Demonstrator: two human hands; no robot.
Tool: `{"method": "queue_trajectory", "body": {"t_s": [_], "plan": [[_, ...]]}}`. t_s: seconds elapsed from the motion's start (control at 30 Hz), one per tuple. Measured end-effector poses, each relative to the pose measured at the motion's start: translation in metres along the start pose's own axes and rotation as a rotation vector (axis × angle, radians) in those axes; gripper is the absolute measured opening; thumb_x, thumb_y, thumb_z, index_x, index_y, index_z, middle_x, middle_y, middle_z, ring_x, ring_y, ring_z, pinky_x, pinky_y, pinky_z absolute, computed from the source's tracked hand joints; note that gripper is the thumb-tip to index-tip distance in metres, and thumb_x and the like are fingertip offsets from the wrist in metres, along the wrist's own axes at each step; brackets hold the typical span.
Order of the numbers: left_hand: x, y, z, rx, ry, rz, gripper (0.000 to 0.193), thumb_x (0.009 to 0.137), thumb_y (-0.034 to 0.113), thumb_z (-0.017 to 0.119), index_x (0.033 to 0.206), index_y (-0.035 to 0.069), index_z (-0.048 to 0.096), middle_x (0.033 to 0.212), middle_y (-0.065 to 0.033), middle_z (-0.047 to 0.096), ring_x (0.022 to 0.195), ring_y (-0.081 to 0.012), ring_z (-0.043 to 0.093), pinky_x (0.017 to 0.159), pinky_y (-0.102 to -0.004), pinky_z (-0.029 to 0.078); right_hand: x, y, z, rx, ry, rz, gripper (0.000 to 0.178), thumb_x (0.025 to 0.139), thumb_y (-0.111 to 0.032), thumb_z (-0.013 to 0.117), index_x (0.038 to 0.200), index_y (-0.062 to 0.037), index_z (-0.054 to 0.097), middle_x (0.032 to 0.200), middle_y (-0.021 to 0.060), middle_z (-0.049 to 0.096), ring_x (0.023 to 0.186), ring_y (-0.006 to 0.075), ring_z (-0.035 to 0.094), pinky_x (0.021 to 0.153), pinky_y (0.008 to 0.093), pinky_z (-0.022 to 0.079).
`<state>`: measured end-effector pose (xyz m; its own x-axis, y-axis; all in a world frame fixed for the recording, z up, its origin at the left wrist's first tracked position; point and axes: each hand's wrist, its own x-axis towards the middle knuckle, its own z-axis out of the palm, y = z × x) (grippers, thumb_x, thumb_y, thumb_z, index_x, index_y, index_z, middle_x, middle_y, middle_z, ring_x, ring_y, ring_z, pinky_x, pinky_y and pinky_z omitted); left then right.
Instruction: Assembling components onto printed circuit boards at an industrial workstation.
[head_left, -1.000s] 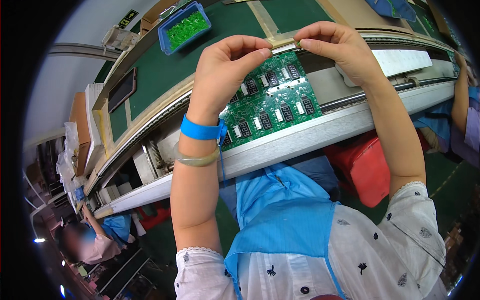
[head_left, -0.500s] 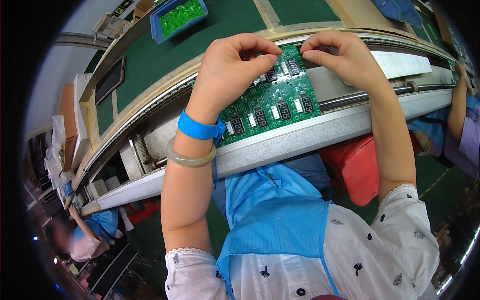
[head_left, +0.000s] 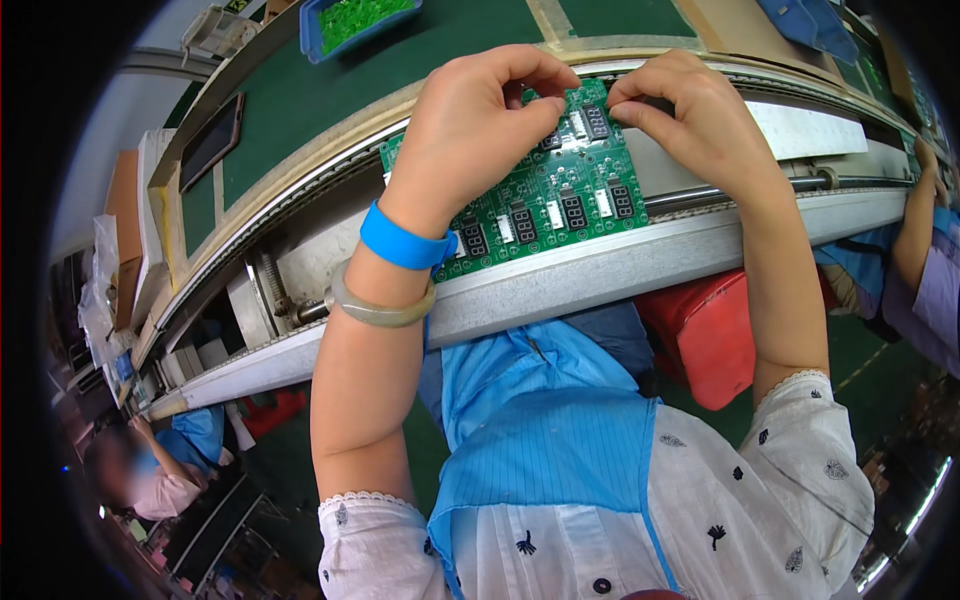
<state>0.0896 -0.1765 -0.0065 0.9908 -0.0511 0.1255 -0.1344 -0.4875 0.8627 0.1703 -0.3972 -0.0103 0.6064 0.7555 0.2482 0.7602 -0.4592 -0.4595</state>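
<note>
A green circuit board carries rows of black digit displays and white connectors. It lies across the rails of a metal conveyor in front of me. My left hand is over the board's far left part, thumb and index finger close together near its far edge. My right hand is at the board's far right corner, with thumb and index finger pinched. Whatever either hand may hold is too small or hidden to make out. The left hand and wrist cover part of the board.
Beyond the conveyor, a blue bin of small green parts and a phone rest on the green bench. A red stool stands below. Other people work at far left and right.
The view has shifted slightly, so the bench and bin sit higher. Both hands stay at the board's far edge; the left fingertips have parted a little.
</note>
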Motion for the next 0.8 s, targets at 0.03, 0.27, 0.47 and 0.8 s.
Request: {"method": "queue_trajectory", "body": {"t_s": [0.03, 0.27, 0.47, 0.8], "plan": [[0.0, 0.0, 0.001, 0.0, 0.001, -0.002, 0.021, 0.086, 0.006, 0.07, 0.106, 0.004, 0.074, 0.092, 0.0, 0.071, 0.081, -0.0058, 0.06, 0.073, -0.0214, 0.048, 0.0, -0.002, 0.0, -0.022, 0.014, -0.019, 0.016, 0.084, -0.015, 0.073, 0.095, -0.0033, 0.072, 0.092, 0.0104, 0.069, 0.092, 0.0273, 0.063, 0.081, 0.0367, 0.051], [-0.001, -0.002, 0.005, 0.048, 0.034, 0.041, 0.022, 0.084, 0.006, 0.069, 0.106, 0.005, 0.073, 0.088, -0.0003, 0.071, 0.074, -0.0062, 0.055, 0.068, -0.0227, 0.046, -0.001, -0.006, 0.003, -0.011, 0.011, 0.034, 0.018, 0.084, -0.017, 0.074, 0.096, -0.0029, 0.073, 0.089, 0.0107, 0.069, 0.091, 0.0278, 0.063, 0.079, 0.0369, 0.051], [0.0, -0.006, 0.009, 0.145, 0.039, 0.12, 0.023, 0.083, 0.008, 0.07, 0.106, 0.007, 0.073, 0.086, -0.001, 0.071, 0.07, -0.0083, 0.052, 0.066, -0.0243, 0.046, -0.001, -0.002, 0.001, 0.095, 0.015, 0.128, 0.019, 0.088, -0.02, 0.072, 0.098, -0.0034, 0.074, 0.092, 0.0099, 0.07, 0.091, 0.0257, 0.063, 0.079, 0.0351, 0.051], [0.001, -0.002, 0.01, 0.332, 0.042, 0.176, 0.024, 0.081, 0.01, 0.072, 0.105, 0.01, 0.075, 0.086, -0.0011, 0.071, 0.072, -0.0132, 0.053, 0.066, -0.0286, 0.047, -0.002, 0.005, -0.002, 0.043, 0.116, 0.093, 0.022, 0.088, -0.025, 0.072, 0.098, -0.005, 0.074, 0.096, 0.009, 0.071, 0.094, 0.0235, 0.064, 0.08, 0.0339, 0.05]]}}
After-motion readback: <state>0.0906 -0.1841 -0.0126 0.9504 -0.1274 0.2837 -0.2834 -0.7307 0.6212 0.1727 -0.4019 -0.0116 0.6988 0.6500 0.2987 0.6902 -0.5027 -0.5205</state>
